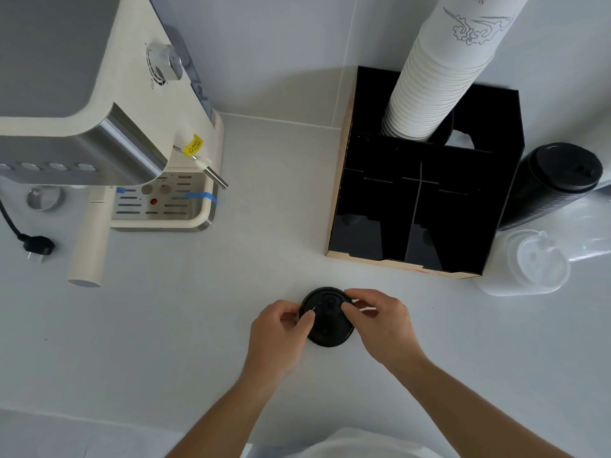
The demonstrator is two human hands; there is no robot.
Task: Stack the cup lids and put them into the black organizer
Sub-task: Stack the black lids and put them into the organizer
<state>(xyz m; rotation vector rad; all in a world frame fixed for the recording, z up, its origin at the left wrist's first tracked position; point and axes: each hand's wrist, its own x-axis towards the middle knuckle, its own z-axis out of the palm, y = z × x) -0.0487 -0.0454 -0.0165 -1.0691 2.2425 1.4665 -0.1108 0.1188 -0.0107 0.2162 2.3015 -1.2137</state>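
A black cup lid (328, 320) lies on the white counter in front of me, possibly a small stack; I cannot tell how many. My left hand (281, 328) pinches its left rim and my right hand (380, 320) grips its right rim. The black organizer (363, 226), divided into compartments, stands behind to the right; a tall stack of white paper cups (439, 77) rises from its back compartment. A long stack of black lids (549, 186) leans against the organizer's right side. A stack of clear lids (529, 264) in a plastic sleeve lies below it.
A cream espresso machine (99, 110) with its drip tray (165, 200) fills the left. A portafilter handle (89, 239) sticks out toward me, and a black power plug (38, 246) lies at the far left. The tiled wall runs behind.
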